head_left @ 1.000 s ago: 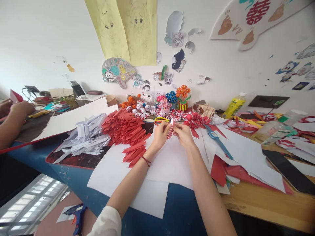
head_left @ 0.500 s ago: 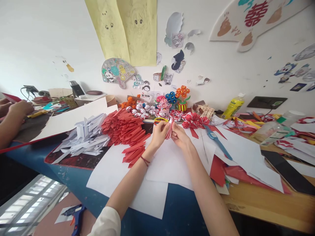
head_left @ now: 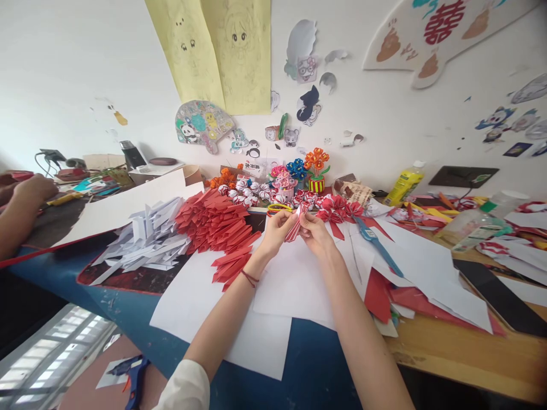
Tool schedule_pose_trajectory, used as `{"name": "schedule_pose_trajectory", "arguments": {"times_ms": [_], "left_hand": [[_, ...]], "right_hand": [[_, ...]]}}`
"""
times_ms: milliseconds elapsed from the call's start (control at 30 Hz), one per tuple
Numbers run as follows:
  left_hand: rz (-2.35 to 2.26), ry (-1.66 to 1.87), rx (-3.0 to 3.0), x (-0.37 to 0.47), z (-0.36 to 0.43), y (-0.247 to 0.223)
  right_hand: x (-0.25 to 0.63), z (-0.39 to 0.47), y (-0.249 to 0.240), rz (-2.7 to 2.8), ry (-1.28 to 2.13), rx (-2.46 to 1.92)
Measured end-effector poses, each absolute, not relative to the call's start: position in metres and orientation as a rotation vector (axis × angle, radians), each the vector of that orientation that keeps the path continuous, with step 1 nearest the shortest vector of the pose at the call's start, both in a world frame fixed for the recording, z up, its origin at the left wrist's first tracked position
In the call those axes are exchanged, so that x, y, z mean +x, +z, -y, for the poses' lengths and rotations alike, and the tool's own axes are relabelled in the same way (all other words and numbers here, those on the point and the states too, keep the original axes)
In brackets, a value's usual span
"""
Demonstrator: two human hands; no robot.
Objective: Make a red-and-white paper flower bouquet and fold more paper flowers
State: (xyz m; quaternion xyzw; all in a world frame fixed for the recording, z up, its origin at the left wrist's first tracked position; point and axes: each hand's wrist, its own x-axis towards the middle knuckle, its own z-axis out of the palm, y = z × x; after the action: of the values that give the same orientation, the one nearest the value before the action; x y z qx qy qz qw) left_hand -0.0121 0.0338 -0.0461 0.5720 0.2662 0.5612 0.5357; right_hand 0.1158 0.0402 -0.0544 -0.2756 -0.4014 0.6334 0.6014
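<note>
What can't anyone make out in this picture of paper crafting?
All in the head view:
Striped paper: gripped part, hidden by the left hand and right hand.
Yellow bottle: label's small print, too tiny.
Fan-shaped board: top, cut off by the upper edge.
Co-worker's arm: cut off by the left edge.

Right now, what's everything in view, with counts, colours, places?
Striped folded paper: one, red and white, centre
Folded strips: many, red, left
Loose strips: many, white, farther left
Paper rosettes: many, red and white, rear
Craft flowers: several, orange, blue, pink, near wall
Bottles: several, yellow and clear, right
Phone-like slab: one, black, right
Paper sheets: several, white, centre and right
Glue gun: one, blue, lower left
Sketch sheets: two, yellow, wall
Fan shapes: two, multicoloured and whitish, wall
Cutouts: many, mixed, wall
Another person's hands: two, far left
Left fingers: holding the paper
Right fingers: holding the paper
</note>
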Motion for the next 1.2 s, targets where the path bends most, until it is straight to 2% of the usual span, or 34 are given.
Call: {"name": "schedule_pose_trajectory", "arguments": {"times_ms": [367, 567, 867, 1200], "left_hand": [[-0.630, 1.345, 1.311, -0.011, -0.034, -0.046], [-0.736, 1.318, 1.699, -0.015, -0.037, -0.048], [-1.026, 1.525, 2.090, -0.018, -0.029, -0.042], [-0.991, 1.393, 2.270, -0.025, -0.033, -0.041]], "right_hand": [[0.115, -0.035, -0.050, 0.985, 1.300, -0.658], [0.116, -0.032, -0.046, 1.106, 1.179, -0.709], [0.107, -0.027, -0.040, 1.186, 0.957, -0.814], [0.114, -0.025, -0.036, 1.086, 0.921, -0.682]]}}
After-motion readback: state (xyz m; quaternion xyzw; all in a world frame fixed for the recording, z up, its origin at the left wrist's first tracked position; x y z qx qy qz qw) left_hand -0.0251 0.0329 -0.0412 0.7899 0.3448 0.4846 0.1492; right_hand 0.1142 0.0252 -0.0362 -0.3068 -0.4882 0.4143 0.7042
